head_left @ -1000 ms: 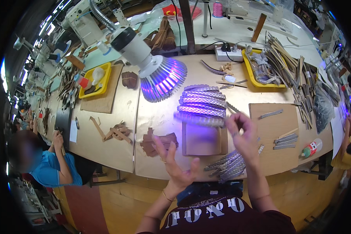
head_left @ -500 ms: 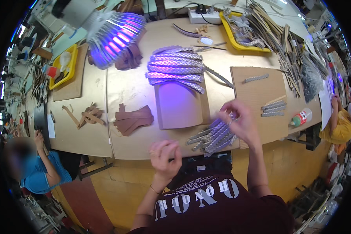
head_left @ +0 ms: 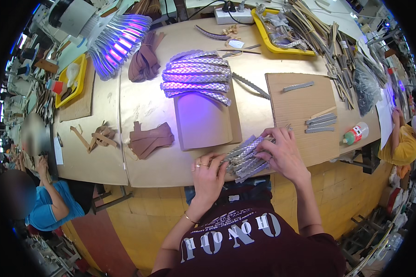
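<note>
A loose bunch of silver-grey braided straps (head_left: 247, 159) lies at the table's near edge, between my two hands. My left hand (head_left: 208, 177) has its fingers closed on the left ends of the straps. On the other side, the curled fingers and thumb of my right hand (head_left: 284, 154) grip the right part of the bunch. Just beyond, a row of similar braided straps (head_left: 196, 76) lies across a curved cardboard form (head_left: 205, 124), under purple light from a finned lamp (head_left: 118, 44).
To the right, a cardboard sheet (head_left: 286, 101) carries several short grey strips (head_left: 320, 122). A bottle (head_left: 356, 134) lies beside it. Brown strips (head_left: 151, 140) sit left of the form. Yellow trays (head_left: 289, 50) stand farther back. Other people (head_left: 55, 205) are at both sides.
My left hand has moved up and right onto the straps. My right hand has come down around the bunch, which now lies more level. The whole view has shifted slightly.
</note>
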`<state>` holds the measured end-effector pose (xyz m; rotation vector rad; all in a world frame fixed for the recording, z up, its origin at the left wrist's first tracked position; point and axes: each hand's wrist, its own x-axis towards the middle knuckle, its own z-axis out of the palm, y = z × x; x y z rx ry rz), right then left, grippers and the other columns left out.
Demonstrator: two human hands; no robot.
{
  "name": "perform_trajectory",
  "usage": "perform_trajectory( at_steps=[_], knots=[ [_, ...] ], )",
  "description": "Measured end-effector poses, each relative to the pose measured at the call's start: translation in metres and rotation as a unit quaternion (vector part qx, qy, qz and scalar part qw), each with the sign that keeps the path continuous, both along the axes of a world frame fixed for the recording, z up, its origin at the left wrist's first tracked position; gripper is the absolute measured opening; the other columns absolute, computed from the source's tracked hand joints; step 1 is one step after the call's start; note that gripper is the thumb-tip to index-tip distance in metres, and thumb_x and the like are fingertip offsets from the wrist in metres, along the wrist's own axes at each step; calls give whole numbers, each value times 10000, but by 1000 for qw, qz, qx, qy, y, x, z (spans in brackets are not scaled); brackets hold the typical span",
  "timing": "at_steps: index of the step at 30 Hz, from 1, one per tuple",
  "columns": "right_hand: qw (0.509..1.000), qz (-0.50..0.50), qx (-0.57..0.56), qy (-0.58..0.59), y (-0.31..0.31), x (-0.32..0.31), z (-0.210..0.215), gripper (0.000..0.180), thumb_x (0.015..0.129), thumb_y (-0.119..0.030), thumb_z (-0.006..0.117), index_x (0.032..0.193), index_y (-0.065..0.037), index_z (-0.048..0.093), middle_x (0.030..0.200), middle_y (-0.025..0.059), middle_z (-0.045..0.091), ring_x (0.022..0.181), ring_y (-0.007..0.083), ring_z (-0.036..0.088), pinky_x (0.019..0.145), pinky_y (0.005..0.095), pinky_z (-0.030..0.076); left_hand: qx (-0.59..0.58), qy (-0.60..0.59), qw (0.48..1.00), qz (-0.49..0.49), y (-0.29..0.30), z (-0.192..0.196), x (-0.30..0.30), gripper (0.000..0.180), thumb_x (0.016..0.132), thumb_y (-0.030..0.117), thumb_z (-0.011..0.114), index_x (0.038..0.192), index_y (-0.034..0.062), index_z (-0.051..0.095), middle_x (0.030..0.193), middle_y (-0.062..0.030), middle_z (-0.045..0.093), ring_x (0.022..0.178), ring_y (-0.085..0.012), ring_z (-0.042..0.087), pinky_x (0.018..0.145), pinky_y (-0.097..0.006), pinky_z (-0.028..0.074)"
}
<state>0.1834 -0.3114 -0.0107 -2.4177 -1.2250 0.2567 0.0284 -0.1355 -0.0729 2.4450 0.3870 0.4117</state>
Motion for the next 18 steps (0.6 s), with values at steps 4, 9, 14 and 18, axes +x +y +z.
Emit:
perform_trajectory(
  at_steps=[4,9,14,18],
  knots=[
    [999,15,43,-17,-2,7,-6,115,834,-180,694,931,-134,652,1046,30,607,1017,233,543,914,410,368,-3,-55,998,5,-1,11,2,267,796,115,746,1052,78,682,1021,-71,619,929,-253,574,840,-394,416],
    [997,15,73,-25,10,13,-17,151,832,-174,697,955,-108,639,1005,34,619,979,246,560,906,413,377,-25,-159,987,-28,9,27,-2,282,768,55,752,1041,83,688,1000,-65,649,856,-233,614,794,-362,440],
    [994,-2,107,-29,21,4,-3,198,808,-193,728,959,-100,639,994,59,620,986,264,556,889,417,384,32,-184,969,162,68,27,-16,214,776,14,738,983,43,693,983,-132,662,898,-307,621,855,-385,466],
    [989,36,131,-49,38,-5,11,192,797,-196,742,925,-99,638,929,47,622,908,247,576,818,396,417,172,-28,978,116,123,13,-16,201,815,134,727,997,56,694,1030,-108,626,967,-292,596,876,-421,454]
  ],
)
